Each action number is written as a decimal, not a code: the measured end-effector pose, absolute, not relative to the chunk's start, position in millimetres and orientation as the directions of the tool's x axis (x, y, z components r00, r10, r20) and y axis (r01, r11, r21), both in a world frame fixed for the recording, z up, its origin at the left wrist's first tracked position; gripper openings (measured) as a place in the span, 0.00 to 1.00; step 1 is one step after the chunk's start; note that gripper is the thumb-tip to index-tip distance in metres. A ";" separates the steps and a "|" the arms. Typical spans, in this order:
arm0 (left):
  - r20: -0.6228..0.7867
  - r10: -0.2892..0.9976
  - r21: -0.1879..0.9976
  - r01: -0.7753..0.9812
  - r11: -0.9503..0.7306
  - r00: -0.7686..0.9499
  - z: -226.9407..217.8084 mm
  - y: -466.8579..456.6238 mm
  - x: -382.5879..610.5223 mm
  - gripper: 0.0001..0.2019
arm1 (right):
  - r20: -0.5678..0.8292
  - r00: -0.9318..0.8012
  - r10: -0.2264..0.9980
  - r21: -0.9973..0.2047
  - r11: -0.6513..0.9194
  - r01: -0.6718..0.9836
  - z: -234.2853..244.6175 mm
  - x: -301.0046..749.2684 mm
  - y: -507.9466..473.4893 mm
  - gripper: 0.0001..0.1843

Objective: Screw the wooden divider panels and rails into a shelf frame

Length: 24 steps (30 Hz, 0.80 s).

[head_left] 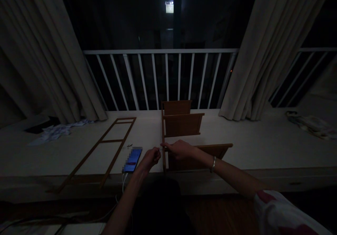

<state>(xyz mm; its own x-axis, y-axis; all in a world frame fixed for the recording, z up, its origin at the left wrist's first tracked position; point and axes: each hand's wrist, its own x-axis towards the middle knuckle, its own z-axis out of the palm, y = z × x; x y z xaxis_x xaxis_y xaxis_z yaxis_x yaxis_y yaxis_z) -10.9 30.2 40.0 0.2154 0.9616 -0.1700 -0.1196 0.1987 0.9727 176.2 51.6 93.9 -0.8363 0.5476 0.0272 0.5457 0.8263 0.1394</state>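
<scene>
On the white window ledge stands a partly assembled wooden shelf unit (183,125), with several brown panels joined to one upright side frame (163,129). My left hand (152,158) is closed in a pinch just left of that frame. From its fingers a thin metal rod (161,149) points to the frame; its exact kind is too small and dark to tell. My right hand (180,149) grips the frame at the front panel (210,152), its index finger at the frame's edge opposite the left fingers.
A second wooden ladder-like frame (112,141) lies to the left, overhanging the ledge. Near my left hand lie a lit phone (132,160) with a white cable (123,184) and small dark pieces (129,145). Behind are a white railing (165,51) and curtains (244,59); crumpled papers (58,131) lie far left.
</scene>
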 end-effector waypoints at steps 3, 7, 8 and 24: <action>-0.159 0.952 0.978 -0.088 0.187 0.262 42.4 27.6 -13.1 0.12 | 0.013 -0.833 0.553 0.147 0.823 0.549 91.6 175.7 53.0 0.39; -0.092 0.949 0.995 -0.021 0.103 0.300 47.5 19.7 -11.9 0.12 | 0.022 -0.839 0.543 0.151 0.828 0.540 90.4 176.1 55.1 0.38; -0.068 0.956 0.998 0.012 0.067 0.284 48.5 17.6 -10.9 0.12 | 0.026 -0.843 0.538 0.151 0.831 0.535 90.7 176.2 55.6 0.38; 0.245 0.966 0.945 0.204 -0.257 0.081 26.7 3.3 -2.3 0.15 | -0.023 -0.853 0.522 0.157 0.844 0.512 97.2 173.6 56.9 0.38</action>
